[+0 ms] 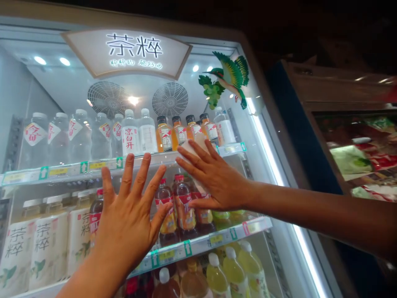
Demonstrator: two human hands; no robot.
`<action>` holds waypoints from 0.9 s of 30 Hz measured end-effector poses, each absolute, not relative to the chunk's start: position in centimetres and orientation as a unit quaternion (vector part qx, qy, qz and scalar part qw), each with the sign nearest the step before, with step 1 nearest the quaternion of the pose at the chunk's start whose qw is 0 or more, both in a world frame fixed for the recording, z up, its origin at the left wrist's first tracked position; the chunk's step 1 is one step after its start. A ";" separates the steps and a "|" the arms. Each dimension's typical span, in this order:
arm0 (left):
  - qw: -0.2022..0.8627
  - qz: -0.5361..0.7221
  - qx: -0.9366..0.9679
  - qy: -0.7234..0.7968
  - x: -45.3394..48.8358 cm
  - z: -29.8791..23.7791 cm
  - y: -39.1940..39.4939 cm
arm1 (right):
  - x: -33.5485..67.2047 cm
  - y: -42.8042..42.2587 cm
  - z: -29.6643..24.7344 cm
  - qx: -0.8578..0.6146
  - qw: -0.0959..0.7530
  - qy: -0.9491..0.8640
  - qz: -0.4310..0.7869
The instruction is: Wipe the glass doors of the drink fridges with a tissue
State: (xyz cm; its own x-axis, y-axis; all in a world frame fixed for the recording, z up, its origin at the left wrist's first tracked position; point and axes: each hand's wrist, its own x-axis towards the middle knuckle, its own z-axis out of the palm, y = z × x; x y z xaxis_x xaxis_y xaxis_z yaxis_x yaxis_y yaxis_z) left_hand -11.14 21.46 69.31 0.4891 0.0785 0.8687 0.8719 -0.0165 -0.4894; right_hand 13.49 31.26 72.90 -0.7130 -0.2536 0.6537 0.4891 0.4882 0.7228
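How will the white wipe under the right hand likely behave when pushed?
The white wipe looks thin, so probably light and floppy. Spread beneath the right hand, it would likely slide along. Its edge showing past the fingers might crumple.

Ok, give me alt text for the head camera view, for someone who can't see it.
A person's left hand spreads open before a lit drinks cooler; their right hand partly covers a pale sheet. Behind, bottles line shelves below an illuminated sign.

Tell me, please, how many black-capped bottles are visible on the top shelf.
4: leftmost bottle, second bottle, third bottle, rightmost bottle, in a row between white-capped bottles; a white cloth or tissue overlaps the third, and more may hide behind.
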 end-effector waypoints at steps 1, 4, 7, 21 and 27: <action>0.592 -0.336 -0.630 -0.374 -10.3 69.3 21.8 | 14.3 31.6 72.9 -0.065 0.357 -0.787 -0.499; 0.594 -0.336 -0.629 -0.371 -7.5 69.4 22.9 | 16.6 32.4 72.9 -0.048 0.330 -0.800 -0.499; 0.597 -0.339 -0.626 -0.368 -4.9 69.3 24.1 | 18.6 33.0 73.1 -0.078 0.378 -0.778 -0.495; 0.595 -0.346 -0.615 -0.384 -0.6 68.5 25.9 | 22.7 34.9 73.8 -0.031 0.341 -0.802 -0.489; 0.591 -0.331 -0.610 -0.411 -1.9 67.8 25.0 | 21.8 34.4 72.5 -0.051 0.374 -0.791 -0.482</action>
